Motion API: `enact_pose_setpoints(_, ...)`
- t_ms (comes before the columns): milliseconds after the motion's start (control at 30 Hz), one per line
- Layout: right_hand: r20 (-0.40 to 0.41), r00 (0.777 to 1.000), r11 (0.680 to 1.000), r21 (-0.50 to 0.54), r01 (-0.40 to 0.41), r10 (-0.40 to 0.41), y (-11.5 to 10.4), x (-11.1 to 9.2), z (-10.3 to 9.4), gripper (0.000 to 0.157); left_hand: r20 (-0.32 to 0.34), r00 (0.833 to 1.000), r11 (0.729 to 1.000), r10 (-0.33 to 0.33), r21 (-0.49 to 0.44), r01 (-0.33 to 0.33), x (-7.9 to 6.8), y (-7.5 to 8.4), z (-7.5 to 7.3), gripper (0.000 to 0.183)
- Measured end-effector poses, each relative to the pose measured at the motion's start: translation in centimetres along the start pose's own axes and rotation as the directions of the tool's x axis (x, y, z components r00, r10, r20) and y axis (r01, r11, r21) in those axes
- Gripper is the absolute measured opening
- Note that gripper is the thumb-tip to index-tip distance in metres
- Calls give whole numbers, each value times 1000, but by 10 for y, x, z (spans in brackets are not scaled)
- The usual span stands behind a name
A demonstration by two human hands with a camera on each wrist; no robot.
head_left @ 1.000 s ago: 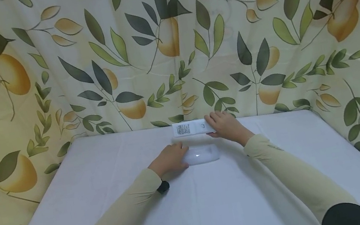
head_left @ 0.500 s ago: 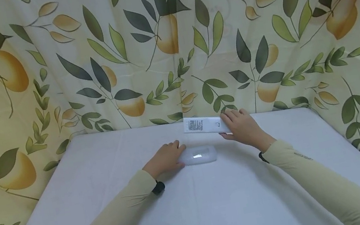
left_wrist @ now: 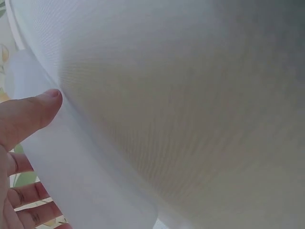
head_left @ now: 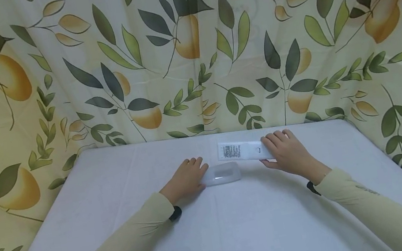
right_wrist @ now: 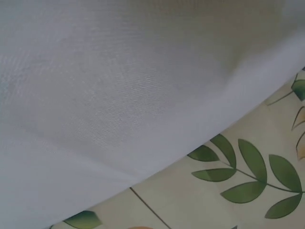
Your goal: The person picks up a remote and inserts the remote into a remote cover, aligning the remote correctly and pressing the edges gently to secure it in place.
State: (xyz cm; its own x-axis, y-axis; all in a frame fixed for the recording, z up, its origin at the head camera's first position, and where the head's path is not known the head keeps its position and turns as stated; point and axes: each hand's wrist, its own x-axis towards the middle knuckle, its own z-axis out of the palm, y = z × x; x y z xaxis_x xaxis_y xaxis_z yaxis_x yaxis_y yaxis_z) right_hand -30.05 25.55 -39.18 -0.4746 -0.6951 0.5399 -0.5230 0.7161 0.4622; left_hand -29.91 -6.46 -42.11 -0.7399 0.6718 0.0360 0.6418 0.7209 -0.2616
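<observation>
My left hand point(head_left: 183, 180) grips the left end of a clear, shallow plastic case point(head_left: 222, 174) lying on the white tabletop. In the left wrist view the thumb point(left_wrist: 40, 112) presses one edge of that pale, translucent case point(left_wrist: 90, 167), with the other fingers on its far side. A flat white oblong box point(head_left: 238, 151), printed with a block of dark text, is in my right hand point(head_left: 291, 155), held by its right end. It sits just behind and to the right of the case, tilted slightly down to the right. The right wrist view shows neither hand nor box.
A white cloth point(head_left: 221, 238) covers the table. Behind it and along both sides hangs a curtain point(head_left: 214, 60) patterned with leaves and fruit. The table's far edge runs close behind the box.
My right hand has carried the white box right and then down toward me, tilting it a little. The left hand and clear case have shifted slightly left.
</observation>
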Motion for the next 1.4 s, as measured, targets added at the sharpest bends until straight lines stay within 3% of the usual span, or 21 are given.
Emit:
enact_pose_setpoints(367, -26, 995, 994, 52, 92, -91, -8, -5, -1, 61, 31, 999, 1000, -13, -22, 14, 1, 0, -1, 63)
enact_pose_setpoints(833, -47, 991, 991, 48, 127, -124, -15, -4, 3, 60, 25, 1000, 999, 8, -38, -7, 2, -3, 0, 67)
enact_pose_setpoints(1133, -38, 987, 986, 48, 160, -158, -20, -11, 4, 61, 43, 999, 997, -13, -81, 17, 2, -3, -1, 68)
enact_pose_setpoints(1400, -20, 984, 983, 48, 178, -177, -26, -16, 2, 64, -13, 999, 987, -37, -158, 35, 6, 2, -8, 53)
